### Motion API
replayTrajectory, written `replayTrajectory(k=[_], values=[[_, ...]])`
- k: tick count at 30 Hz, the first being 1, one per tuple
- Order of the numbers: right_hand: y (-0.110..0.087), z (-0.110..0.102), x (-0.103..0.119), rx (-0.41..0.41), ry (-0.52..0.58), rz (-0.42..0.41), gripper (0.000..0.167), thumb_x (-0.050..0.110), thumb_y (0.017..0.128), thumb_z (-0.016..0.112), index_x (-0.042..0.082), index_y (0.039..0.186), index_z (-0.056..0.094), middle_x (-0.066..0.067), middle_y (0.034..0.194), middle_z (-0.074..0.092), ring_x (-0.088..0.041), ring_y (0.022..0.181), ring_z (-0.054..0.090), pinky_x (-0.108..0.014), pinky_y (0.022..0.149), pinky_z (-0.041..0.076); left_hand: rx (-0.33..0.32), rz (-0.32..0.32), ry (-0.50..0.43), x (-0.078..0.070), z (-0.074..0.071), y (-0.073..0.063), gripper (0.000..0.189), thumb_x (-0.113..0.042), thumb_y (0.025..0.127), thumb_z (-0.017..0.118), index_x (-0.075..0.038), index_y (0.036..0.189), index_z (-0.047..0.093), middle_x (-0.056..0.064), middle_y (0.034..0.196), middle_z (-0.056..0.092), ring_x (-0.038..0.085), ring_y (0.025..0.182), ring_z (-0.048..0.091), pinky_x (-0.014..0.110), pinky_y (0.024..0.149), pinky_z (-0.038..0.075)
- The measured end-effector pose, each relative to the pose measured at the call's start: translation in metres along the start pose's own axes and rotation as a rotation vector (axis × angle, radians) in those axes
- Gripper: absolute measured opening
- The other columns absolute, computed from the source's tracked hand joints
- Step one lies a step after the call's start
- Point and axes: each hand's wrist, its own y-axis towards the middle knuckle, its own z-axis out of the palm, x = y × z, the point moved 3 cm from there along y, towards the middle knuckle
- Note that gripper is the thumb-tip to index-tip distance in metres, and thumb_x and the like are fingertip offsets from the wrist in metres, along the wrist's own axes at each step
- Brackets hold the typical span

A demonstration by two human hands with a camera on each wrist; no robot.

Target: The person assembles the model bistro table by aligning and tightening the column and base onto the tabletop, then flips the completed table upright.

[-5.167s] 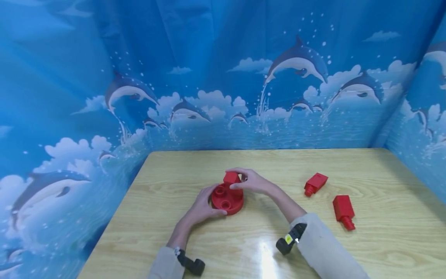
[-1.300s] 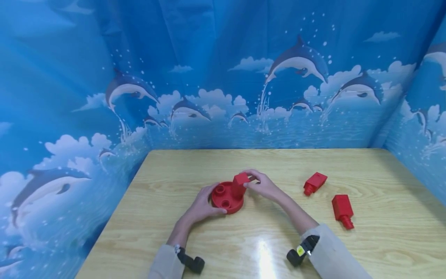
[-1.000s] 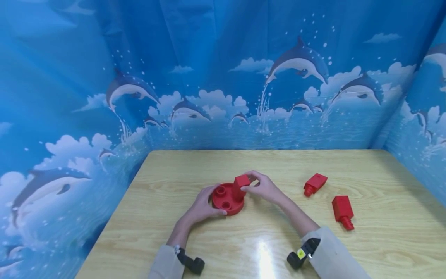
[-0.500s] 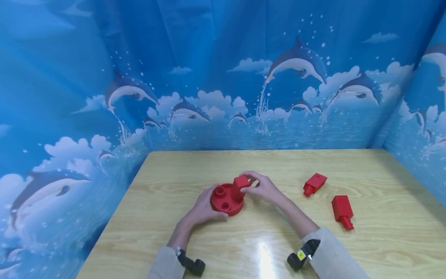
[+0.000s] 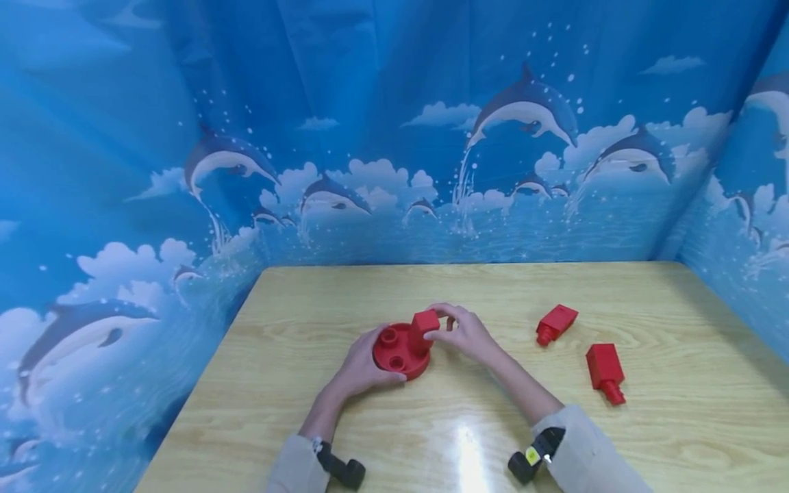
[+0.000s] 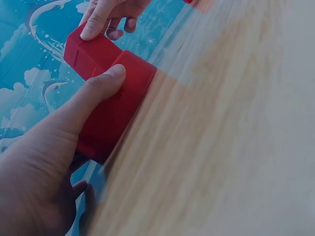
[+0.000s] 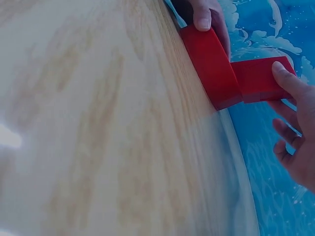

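A round red base (image 5: pixel 404 352) with raised ring-shaped sockets lies flat on the table in the head view. My left hand (image 5: pixel 359 366) grips its left side, thumb along the near rim; in the left wrist view the thumb presses on the base's side wall (image 6: pixel 118 105). A red rectangular block (image 5: pixel 422 330) stands upright on the right part of the base. Its lower end is hidden inside the rim. Between thumb and fingers, my right hand (image 5: pixel 466 334) pinches the block's upper end. The right wrist view shows the block (image 7: pixel 258 81) meeting the base (image 7: pixel 211 69).
Two more red blocks with threaded ends lie at the right of the table: one farther back (image 5: pixel 557 323), one nearer (image 5: pixel 605 368). The wood-grain table (image 5: pixel 308 301) ends at a blue dolphin-print curtain (image 5: pixel 370 137) at the back and sides.
Since the oldest frame, the right hand and the block's top have shifted right. In the last second the right fingers move only slightly; the left thumb slides a little along the near rim.
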Motion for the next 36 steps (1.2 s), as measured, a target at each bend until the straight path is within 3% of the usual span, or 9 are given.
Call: replayTrajectory(k=[6, 9, 12, 17, 22, 29, 32, 36], values=[[-0.001, 0.000, 0.000, 0.026, 0.032, 0.070, 0.050, 0.025, 0.075, 0.077, 0.010, 0.119, 0.059, -0.002, 0.097, 0.058, -0.021, 0.086, 0.051, -0.032, 0.064, 0.043, 0.028, 0.003, -0.016, -0.001, -0.001, -0.001, 0.102, -0.050, 0.058, 0.081, -0.017, 0.141, 0.032, 0.000, 0.130, 0.042, 0.020, 0.118, 0.037, 0.041, 0.085, 0.044], [-0.002, -0.002, 0.000, 0.056, 0.038, 0.081, 0.058, 0.027, 0.076, 0.076, 0.011, 0.127, 0.053, -0.003, 0.108, 0.057, -0.023, 0.095, 0.051, -0.034, 0.071, 0.045, 0.028, -0.015, -0.012, -0.005, -0.004, 0.000, 0.100, -0.049, 0.061, 0.080, -0.018, 0.142, 0.030, 0.002, 0.133, 0.039, 0.022, 0.120, 0.036, 0.042, 0.084, 0.046], [-0.005, -0.014, 0.001, 0.073, 0.051, 0.073, 0.064, 0.026, 0.078, 0.074, 0.011, 0.133, 0.046, -0.006, 0.119, 0.054, -0.027, 0.104, 0.049, -0.040, 0.080, 0.044, -0.015, -0.030, -0.038, -0.017, -0.008, 0.003, 0.093, -0.044, 0.065, 0.080, -0.020, 0.141, 0.033, 0.002, 0.135, 0.037, 0.023, 0.121, 0.036, 0.043, 0.084, 0.046], [-0.016, -0.055, 0.000, 0.010, 0.033, 0.034, 0.058, 0.020, 0.082, 0.070, 0.006, 0.132, 0.044, -0.012, 0.124, 0.052, -0.032, 0.107, 0.048, -0.046, 0.083, 0.042, -0.091, -0.012, -0.089, -0.047, -0.010, 0.013, 0.076, -0.035, 0.071, 0.079, -0.023, 0.136, 0.042, -0.001, 0.134, 0.041, 0.021, 0.123, 0.035, 0.046, 0.089, 0.043], [-0.044, -0.109, -0.007, -0.063, -0.057, 0.066, 0.054, 0.020, 0.086, 0.065, 0.004, 0.132, 0.042, -0.015, 0.125, 0.050, -0.031, 0.108, 0.046, -0.043, 0.082, 0.042, -0.077, 0.033, -0.017, -0.067, -0.001, 0.025, 0.069, -0.033, 0.073, 0.077, -0.020, 0.133, 0.046, -0.001, 0.128, 0.047, 0.019, 0.121, 0.038, 0.043, 0.088, 0.044], [-0.095, -0.167, -0.028, -0.159, -0.225, 0.149, 0.053, 0.023, 0.088, 0.063, -0.001, 0.131, 0.042, -0.019, 0.123, 0.048, -0.034, 0.105, 0.045, -0.026, 0.074, 0.043, -0.071, 0.008, -0.011, -0.071, 0.008, 0.033, 0.058, -0.028, 0.075, 0.076, -0.016, 0.127, 0.054, 0.003, 0.118, 0.051, 0.021, 0.110, 0.046, 0.039, 0.082, 0.048], [-0.112, -0.181, -0.040, -0.187, -0.287, 0.175, 0.049, 0.022, 0.089, 0.062, -0.003, 0.128, 0.045, -0.021, 0.121, 0.049, -0.034, 0.102, 0.045, -0.018, 0.070, 0.041, -0.065, -0.020, -0.020, -0.070, 0.009, 0.034, 0.054, -0.027, 0.075, 0.076, -0.017, 0.124, 0.056, 0.003, 0.115, 0.051, 0.020, 0.106, 0.048, 0.037, 0.079, 0.049], [-0.129, -0.193, -0.055, -0.211, -0.343, 0.219, 0.046, 0.022, 0.089, 0.062, -0.005, 0.124, 0.048, -0.024, 0.118, 0.050, -0.037, 0.100, 0.047, -0.021, 0.067, 0.043, -0.059, -0.036, -0.027, -0.071, 0.008, 0.034, 0.053, -0.027, 0.075, 0.076, -0.018, 0.124, 0.057, 0.002, 0.114, 0.052, 0.020, 0.105, 0.048, 0.037, 0.079, 0.048]])
